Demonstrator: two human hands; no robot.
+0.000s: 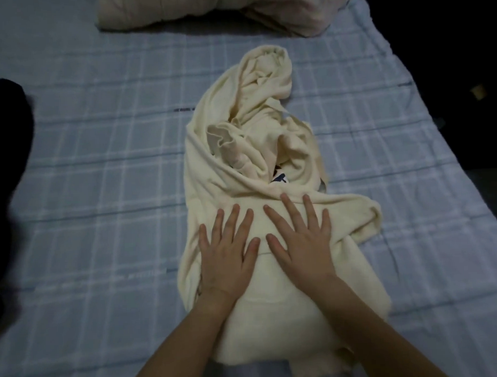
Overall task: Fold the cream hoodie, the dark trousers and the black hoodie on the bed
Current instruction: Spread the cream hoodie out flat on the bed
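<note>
Both hands lie flat, palms down, on the cream hoodie point(272, 170), fingers spread wide and gripping nothing. On its lower body the left hand point(227, 254) presses the cloth, and the right hand point(298, 243) rests just beside it, thumbs nearly meeting. Bare forearms run off the bottom edge of the view.

This hoodie lies lengthwise on the blue checked bedsheet point(100, 165), its upper half bunched in loose folds, so sleeves and hood cannot be told apart. Deep in those folds, just above the right hand, a small dark-and-white patch point(279, 178) shows; it may be a print or label, but nothing on it can be read.

Left of the hoodie, well apart, a black garment point(7, 168) is cut off by the frame edge and too dark to identify. Beyond the hoodie, a pale bundle of bedding point(207, 9) is cropped at the top.
</note>
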